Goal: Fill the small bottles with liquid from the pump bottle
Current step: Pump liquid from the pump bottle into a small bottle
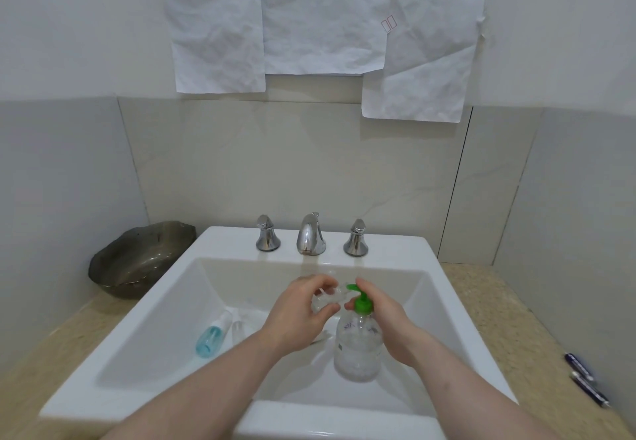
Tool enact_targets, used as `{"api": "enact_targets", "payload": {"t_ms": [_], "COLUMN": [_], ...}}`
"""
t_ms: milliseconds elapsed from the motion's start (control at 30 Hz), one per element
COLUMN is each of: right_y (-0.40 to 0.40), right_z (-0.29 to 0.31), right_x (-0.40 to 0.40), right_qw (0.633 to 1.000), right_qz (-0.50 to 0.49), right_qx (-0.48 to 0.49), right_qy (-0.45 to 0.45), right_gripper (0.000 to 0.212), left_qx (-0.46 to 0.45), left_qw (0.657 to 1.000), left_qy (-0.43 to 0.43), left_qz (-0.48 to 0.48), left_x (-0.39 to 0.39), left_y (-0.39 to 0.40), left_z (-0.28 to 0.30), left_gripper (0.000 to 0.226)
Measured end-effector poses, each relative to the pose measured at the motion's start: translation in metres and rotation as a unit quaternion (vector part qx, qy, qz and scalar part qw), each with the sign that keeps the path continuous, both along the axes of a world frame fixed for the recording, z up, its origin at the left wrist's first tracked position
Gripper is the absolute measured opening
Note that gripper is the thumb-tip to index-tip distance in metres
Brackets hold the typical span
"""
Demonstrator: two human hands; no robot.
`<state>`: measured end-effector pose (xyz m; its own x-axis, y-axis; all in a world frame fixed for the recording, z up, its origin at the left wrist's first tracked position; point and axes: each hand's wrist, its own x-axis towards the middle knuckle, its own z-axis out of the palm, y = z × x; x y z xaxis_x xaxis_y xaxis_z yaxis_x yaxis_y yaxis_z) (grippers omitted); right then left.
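Brightness: even and fairly bright, soft indoor light with a cool grey-green cast.
Source: not in view; it seems to fall from above.
Shadows: faint and soft; a pale one lies under the forearms on the sink floor.
Glare: small highlights on the chrome faucet and both tap handles; a sheen on the glossy wall tiles upper left.
Blur: the left hand and the clear small bottle it holds are smeared; the picture is soft overall.
Distortion: wide-angle bending; the tile seams and the worktop edges lean and curve toward the frame sides.
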<state>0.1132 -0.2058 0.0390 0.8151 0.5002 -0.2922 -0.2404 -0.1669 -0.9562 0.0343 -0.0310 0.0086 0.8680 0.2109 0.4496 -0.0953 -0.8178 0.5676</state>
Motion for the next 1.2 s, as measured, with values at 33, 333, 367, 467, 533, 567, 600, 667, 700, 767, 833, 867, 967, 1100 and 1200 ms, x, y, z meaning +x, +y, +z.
{"api": "enact_targets", "payload": {"t_ms": [33, 333, 367, 467, 533, 567, 600, 667, 700, 767, 833, 867, 967, 1100, 1200], "right_y": [-0.0003, -0.0006, -0.0007, -0.0001, 0.0005, 0.0003, 0.0003, 0.0001, 0.0, 0.0001, 0.0002, 0.0002, 0.0, 0.0009, 0.0013], "right_z": [0.0006, 0.0042, 0.0034, -0.0005, -0.001, -0.0006, 0.0002, 0.0015, 0.002, 0.0026, 0.0023, 0.0016, -0.0008, -0.0021, -0.0022], "right_x": [-0.0015, -0.0007, 0.0008, 0.0023, 0.0006, -0.0006, -0.0017, -0.0031, -0.0033, -0.0024, 0.0004, 0.0019, 0.0038, 0.0013, 0.0005], "right_qw": [1.0, 1.0, 1.0, 1.0, 1.0, 1.0, 1.0, 1.0, 1.0, 1.0, 1.0, 1.0, 1.0, 1.0, 1.0], "right_qz": [0.003, 0.005, 0.005, 0.005, 0.003, 0.003, 0.003, 0.003, 0.003, 0.003, 0.004, 0.005, 0.004, 0.005, 0.007], "right_qx": [0.001, -0.007, -0.008, -0.002, -0.001, -0.002, -0.001, 0.002, 0.002, 0.004, 0.003, 0.003, 0.007, 0.002, 0.003], "right_qy": [-0.004, 0.009, 0.009, 0.007, 0.002, -0.001, -0.003, -0.006, -0.007, -0.004, 0.006, 0.01, 0.011, -0.001, -0.006], "right_gripper": [0.037, 0.038, 0.036, 0.037, 0.038, 0.039, 0.039, 0.04, 0.04, 0.039, 0.037, 0.036, 0.036, 0.039, 0.042], "left_qx": [-0.002, 0.0, 0.004, 0.005, 0.003, 0.001, -0.003, -0.007, -0.008, -0.007, -0.004, 0.0, 0.006, -0.001, -0.007], "left_qw": [1.0, 1.0, 1.0, 1.0, 1.0, 1.0, 1.0, 1.0, 1.0, 1.0, 1.0, 1.0, 1.0, 1.0, 1.0], "left_qy": [0.0, -0.001, 0.0, 0.001, 0.001, 0.0, -0.001, -0.002, -0.002, 0.0, 0.002, 0.003, 0.005, 0.005, 0.0], "left_qz": [0.001, 0.0, -0.002, -0.002, 0.001, 0.003, 0.004, 0.006, 0.007, 0.007, 0.004, 0.002, 0.0, 0.007, 0.008], "left_x": [0.0001, -0.0005, -0.0004, -0.0008, -0.0005, -0.0004, -0.0002, -0.0006, -0.0007, -0.0005, -0.0001, 0.0002, -0.0001, -0.0005, -0.0007], "left_y": [0.0002, -0.0003, -0.0004, -0.0005, 0.0004, 0.0006, 0.0006, 0.0, -0.0002, -0.0002, -0.0003, -0.0003, -0.0005, 0.0004, -0.0003], "left_z": [0.0001, 0.0014, 0.0011, 0.0004, 0.0003, 0.0004, 0.0006, 0.0012, 0.0011, 0.0011, 0.0009, 0.0008, 0.0006, 0.0016, 0.0023], "left_gripper": [0.031, 0.031, 0.031, 0.032, 0.032, 0.032, 0.032, 0.032, 0.032, 0.031, 0.03, 0.03, 0.031, 0.031, 0.032]}}
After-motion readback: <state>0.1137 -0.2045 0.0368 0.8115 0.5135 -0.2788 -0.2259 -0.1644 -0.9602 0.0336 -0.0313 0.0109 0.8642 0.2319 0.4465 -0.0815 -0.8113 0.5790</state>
